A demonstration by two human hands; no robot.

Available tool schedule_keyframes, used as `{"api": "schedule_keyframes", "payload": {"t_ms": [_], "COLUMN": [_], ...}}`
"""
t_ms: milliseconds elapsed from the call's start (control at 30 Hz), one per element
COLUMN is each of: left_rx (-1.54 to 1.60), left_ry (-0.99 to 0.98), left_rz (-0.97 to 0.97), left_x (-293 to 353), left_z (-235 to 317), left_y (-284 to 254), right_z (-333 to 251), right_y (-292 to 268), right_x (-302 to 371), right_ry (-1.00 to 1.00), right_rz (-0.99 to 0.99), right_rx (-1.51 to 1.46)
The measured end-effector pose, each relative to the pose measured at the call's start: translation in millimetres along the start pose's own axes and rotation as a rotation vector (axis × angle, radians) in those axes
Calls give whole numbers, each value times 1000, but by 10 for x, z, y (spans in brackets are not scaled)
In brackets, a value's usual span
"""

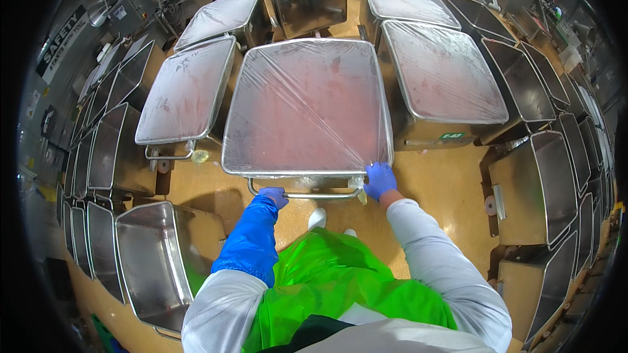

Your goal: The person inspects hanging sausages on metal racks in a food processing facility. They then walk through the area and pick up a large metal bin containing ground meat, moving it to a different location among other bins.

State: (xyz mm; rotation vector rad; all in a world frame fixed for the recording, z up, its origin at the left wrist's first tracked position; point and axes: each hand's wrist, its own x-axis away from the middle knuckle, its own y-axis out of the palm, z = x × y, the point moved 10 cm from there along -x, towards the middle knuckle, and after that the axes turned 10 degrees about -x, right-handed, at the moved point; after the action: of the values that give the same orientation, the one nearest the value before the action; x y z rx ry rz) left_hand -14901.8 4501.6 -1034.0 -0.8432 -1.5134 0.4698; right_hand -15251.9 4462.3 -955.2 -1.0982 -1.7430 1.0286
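Curling around the left end of the metal handle (320, 195), the blue-gloved left hand (273, 197) grasps the bar at the near side of a large metal bin (294, 174). The right hand (380, 181), gloved in the same colour, touches the bin's near right corner, its fingers at the rim; how tightly they close, and whether they hold the film, I cannot tell.

The bin lies directly beyond both hands. Clear film (314, 104) stretches over its top, creased in lines that run toward the right hand, with a pinkish-red mass showing through. A small pale yellow piece (362, 198) hangs just below and left of the right hand, too small to make out.

Beyond the left hand and to its left stands a narrower film-covered bin (173, 141); beyond the right hand and to its right is another, with a green label (452, 135) on its near wall. Nearer than the left hand, to its left, sits an uncovered bin (147, 255). A blue sleeve cover (250, 238) runs back from the left hand, a white sleeve (418, 235) from the right, and a green apron (340, 261) spreads between them.
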Motion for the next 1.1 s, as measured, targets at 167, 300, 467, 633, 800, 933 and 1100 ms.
{"api": "schedule_keyframes", "payload": {"t_ms": [167,300,467,633,800,933,1100], "left_rx": [35,79,75,68,89,103,125], "left_ry": [-18,-23,12,38,31,42,-8], "left_rz": [22,50,26,-6,-33,-64,-45], "left_x": [318,609,1025,1519,2067,2573,3242], "left_z": [261,438,623,798,975,1199,1420], "left_y": [153,348,728,1123,1559,1861,2356], "right_z": [125,137,37,-58,-170,-224,-324], "right_y": [4,45,132,276,470,589,756], "right_x": [233,543,1035,1643,2295,2905,3663], "right_ry": [-16,-52,-17,-20,-1,8,-42], "right_rz": [48,65,-56,-40,-93,-157,-178], "right_rx": [-18,9,28,61,83,108,92]}}
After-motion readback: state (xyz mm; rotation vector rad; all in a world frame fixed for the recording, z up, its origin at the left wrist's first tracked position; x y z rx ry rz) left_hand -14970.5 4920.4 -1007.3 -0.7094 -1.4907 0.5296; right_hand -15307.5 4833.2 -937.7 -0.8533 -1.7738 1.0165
